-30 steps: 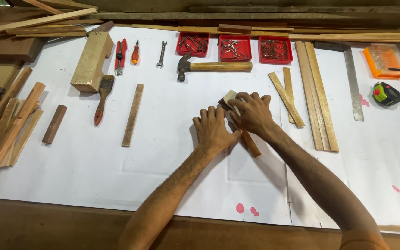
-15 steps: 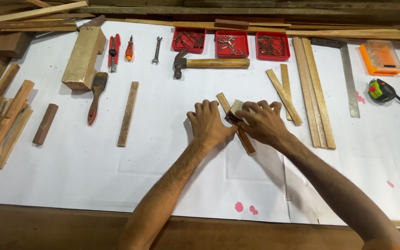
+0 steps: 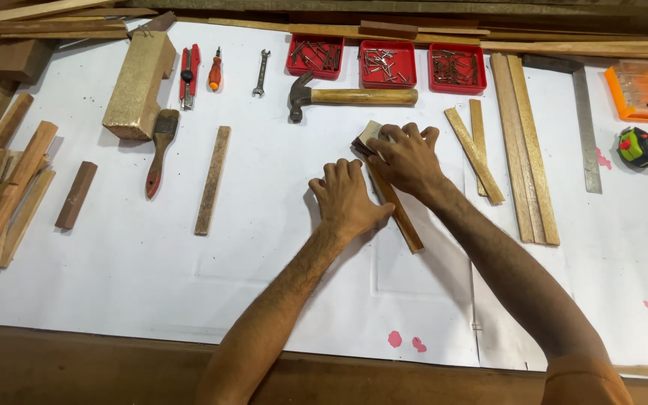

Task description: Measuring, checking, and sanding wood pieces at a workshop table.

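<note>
A white sheet [image 3: 151, 270] covers the wooden bench, and everything else can be placed from the hammer [image 3: 339, 97] lying across its far middle. Well to the left of the hammer sits a pale wooden block [image 3: 138, 82], with a paint brush [image 3: 160, 150] just below it and a loose flat slat [image 3: 213, 180] nearer the hammer. To the right of the hammer lie long wooden strips [image 3: 525, 150] and, beyond them, a steel square [image 3: 586, 127]. Just behind the hammer stand three red trays of nails [image 3: 388, 64].

The thin wooden strip [image 3: 399, 214] being worked lies at a slant just below the hammer's handle, its near end bare and its far end hidden under the right hand. It looks like sanding in progress: the bare near end shows a plain brown face, and how much of the length has been rubbed cannot be told, so the work seems mid-way at best.

The left hand [image 3: 348, 196] lies flat and open, palm down with fingers spread, pressed on the sheet against the strip's left edge. The right hand [image 3: 406, 157] is closed over a small pale sanding block [image 3: 370, 133], fingers curled round it at the strip's far end. The two forearms converge from the near edge.
</note>
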